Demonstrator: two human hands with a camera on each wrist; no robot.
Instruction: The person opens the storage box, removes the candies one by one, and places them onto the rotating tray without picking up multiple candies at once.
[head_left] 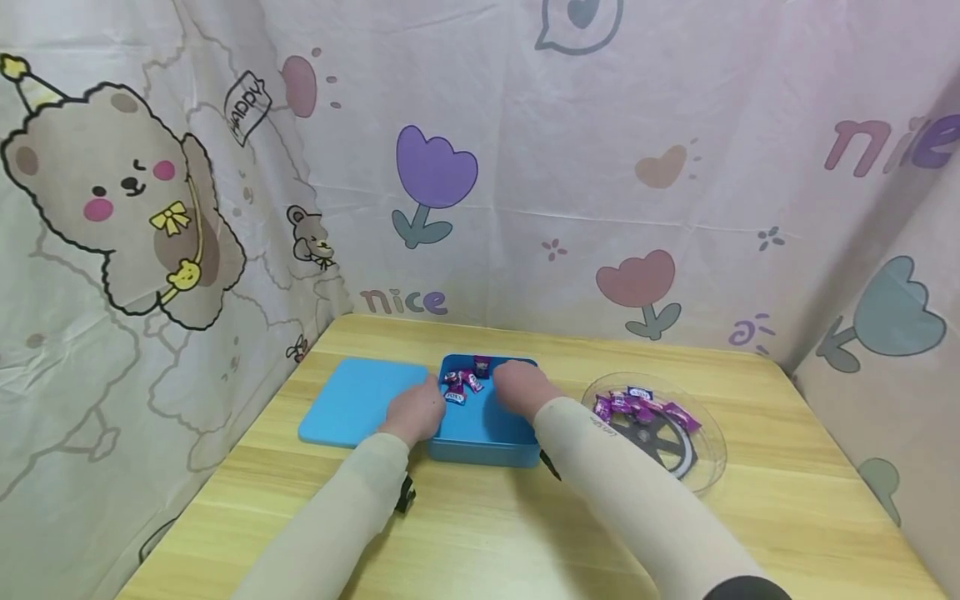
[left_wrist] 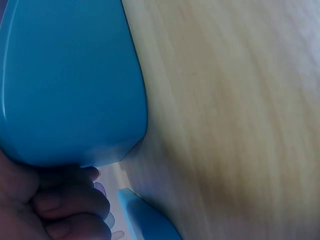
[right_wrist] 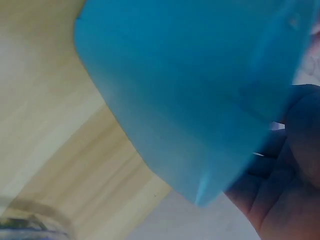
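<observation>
A blue plastic box [head_left: 487, 454] sits on the table with several small purple-wrapped candies [head_left: 456, 383] in its left rear part. My left hand [head_left: 416, 410] holds the box at its left wall, thumb up by the rim; in the left wrist view the other fingers [left_wrist: 75, 202] are curled against the outside. Over the right rear of the box is my right hand [head_left: 522, 387], bent downward. In the right wrist view its palm [right_wrist: 295, 200] shows beside the box wall [right_wrist: 175, 110], which hides the fingertips; I cannot tell whether they hold anything.
A flat blue lid [head_left: 352, 404] lies left of the box, close to it. On the right, partly behind the right forearm, stands a clear round dish [head_left: 716, 450] with several wrapped candies [head_left: 637, 406]. A printed curtain [head_left: 510, 275] hangs behind the wooden table [head_left: 480, 533].
</observation>
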